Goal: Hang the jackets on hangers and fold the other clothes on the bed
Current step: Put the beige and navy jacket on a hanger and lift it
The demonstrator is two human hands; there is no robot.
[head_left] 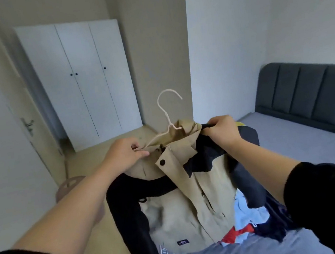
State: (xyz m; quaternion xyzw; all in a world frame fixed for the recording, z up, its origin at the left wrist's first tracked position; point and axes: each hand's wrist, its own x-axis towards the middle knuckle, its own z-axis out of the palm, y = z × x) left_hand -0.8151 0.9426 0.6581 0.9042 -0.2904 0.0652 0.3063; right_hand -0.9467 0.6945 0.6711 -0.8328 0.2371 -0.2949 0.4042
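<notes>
A beige and dark navy jacket [186,202] hangs in front of me at the centre, held up by both hands. A white wire hanger [168,113] sits inside its collar, hook pointing up. My left hand [123,155] pinches the jacket's left shoulder together with the hanger's arm. My right hand [221,131] grips the dark right shoulder edge of the jacket. Below the jacket, a pile of other clothes [248,223], light blue, red and navy, lies on the bed [295,146].
A dark grey padded headboard [313,94] runs along the right wall. A white three-door wardrobe [81,81] stands at the back left, with a door [7,111] on the left wall. A round brownish stool [71,184] stands on the wooden floor to the left.
</notes>
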